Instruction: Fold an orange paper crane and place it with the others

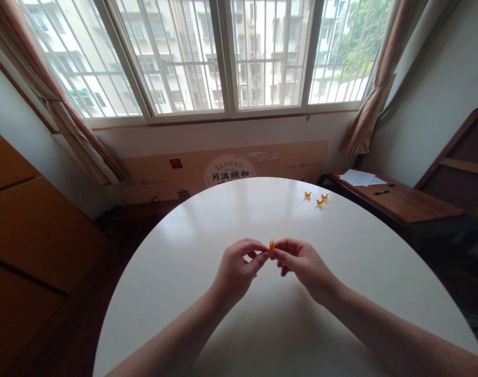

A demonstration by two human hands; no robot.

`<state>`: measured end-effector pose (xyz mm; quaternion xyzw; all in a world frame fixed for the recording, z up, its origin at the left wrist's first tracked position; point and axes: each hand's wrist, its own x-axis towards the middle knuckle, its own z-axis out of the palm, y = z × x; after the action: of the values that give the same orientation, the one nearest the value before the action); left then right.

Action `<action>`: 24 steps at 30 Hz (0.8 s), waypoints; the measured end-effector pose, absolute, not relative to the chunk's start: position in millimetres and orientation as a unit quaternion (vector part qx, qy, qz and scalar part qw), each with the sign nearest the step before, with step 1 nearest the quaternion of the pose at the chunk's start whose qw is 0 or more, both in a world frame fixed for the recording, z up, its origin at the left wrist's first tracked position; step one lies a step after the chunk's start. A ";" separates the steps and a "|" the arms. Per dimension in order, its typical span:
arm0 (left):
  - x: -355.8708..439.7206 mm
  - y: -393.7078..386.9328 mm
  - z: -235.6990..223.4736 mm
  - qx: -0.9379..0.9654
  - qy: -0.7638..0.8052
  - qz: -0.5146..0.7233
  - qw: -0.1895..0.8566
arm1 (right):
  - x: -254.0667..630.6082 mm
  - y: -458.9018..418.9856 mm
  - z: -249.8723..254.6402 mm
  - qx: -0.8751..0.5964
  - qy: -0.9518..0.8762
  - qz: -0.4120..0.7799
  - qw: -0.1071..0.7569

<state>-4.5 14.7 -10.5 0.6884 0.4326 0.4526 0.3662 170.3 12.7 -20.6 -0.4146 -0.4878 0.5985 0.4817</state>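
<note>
A small folded piece of orange paper [271, 245] is pinched between both hands above the middle of a round white table [184, 251]. My left hand [236, 269] grips it from the left with thumb and forefinger closed. My right hand [300, 264] grips it from the right, fingers curled in. Most of the paper is hidden by the fingertips.
Three small orange folded paper figures [316, 198] lie near the table's far right edge. A dark wooden side table [400, 201] with white sheets [360, 177] stands at the right. A barred window [223, 52] and a printed board [227, 170] are behind.
</note>
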 end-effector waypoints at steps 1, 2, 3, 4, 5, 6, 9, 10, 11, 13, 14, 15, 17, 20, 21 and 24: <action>-4.3 14.5 -10.2 0.688 0.433 0.455 0.364 | 170.5 12.6 -20.1 -0.415 -0.487 0.599 0.481; -4.1 14.3 -9.7 0.688 0.434 0.457 0.361 | 170.8 12.4 -19.7 -0.415 -0.486 0.599 0.482; -4.0 14.1 -9.0 0.689 0.436 0.458 0.355 | 171.0 12.1 -19.4 -0.413 -0.486 0.601 0.482; -3.9 13.9 -8.2 0.692 0.437 0.459 0.346 | 171.2 11.8 -19.2 -0.409 -0.485 0.605 0.480; -4.0 13.7 -7.3 0.697 0.438 0.460 0.333 | 171.3 11.4 -19.1 -0.404 -0.484 0.610 0.480; -4.2 13.6 -6.5 0.705 0.438 0.461 0.315 | 171.3 11.1 -19.2 -0.398 -0.482 0.616 0.479; -5.5 12.8 -4.7 0.734 0.429 0.464 0.249 | 170.7 9.9 -19.7 -0.379 -0.482 0.630 0.477; -5.9 12.4 -4.2 0.743 0.421 0.467 0.230 | 170.5 9.5 -20.0 -0.374 -0.484 0.631 0.477; -6.3 11.9 -3.8 0.752 0.410 0.469 0.213 | 170.2 9.1 -20.3 -0.371 -0.486 0.629 0.480; -6.7 10.6 -2.7 0.772 0.385 0.471 0.186 | 169.7 8.5 -21.2 -0.368 -0.492 0.621 0.487; -6.8 9.8 -2.0 0.781 0.374 0.471 0.171 | 169.4 8.2 -21.7 -0.367 -0.493 0.617 0.491; -6.9 9.2 -1.2 0.788 0.365 0.470 0.154 | 169.0 7.9 -22.2 -0.367 -0.493 0.613 0.496; -7.4 8.1 0.9 0.801 0.352 0.470 0.115 | 168.1 7.3 -22.9 -0.366 -0.491 0.607 0.507; -8.8 7.6 4.4 0.817 0.324 0.474 0.052 | 166.4 5.7 -23.4 -0.360 -0.487 0.602 0.520; -9.4 7.6 5.4 0.822 0.313 0.475 0.032 | 165.7 5.1 -23.5 -0.357 -0.486 0.601 0.524; -11.2 7.5 7.2 0.832 0.288 0.475 -0.014 | 164.2 3.5 -23.3 -0.354 -0.485 0.600 0.528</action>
<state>-11.2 7.5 7.2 0.8318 0.2876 0.4746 -0.0142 164.2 3.5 -23.3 -0.3538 -0.4853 0.6004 0.5280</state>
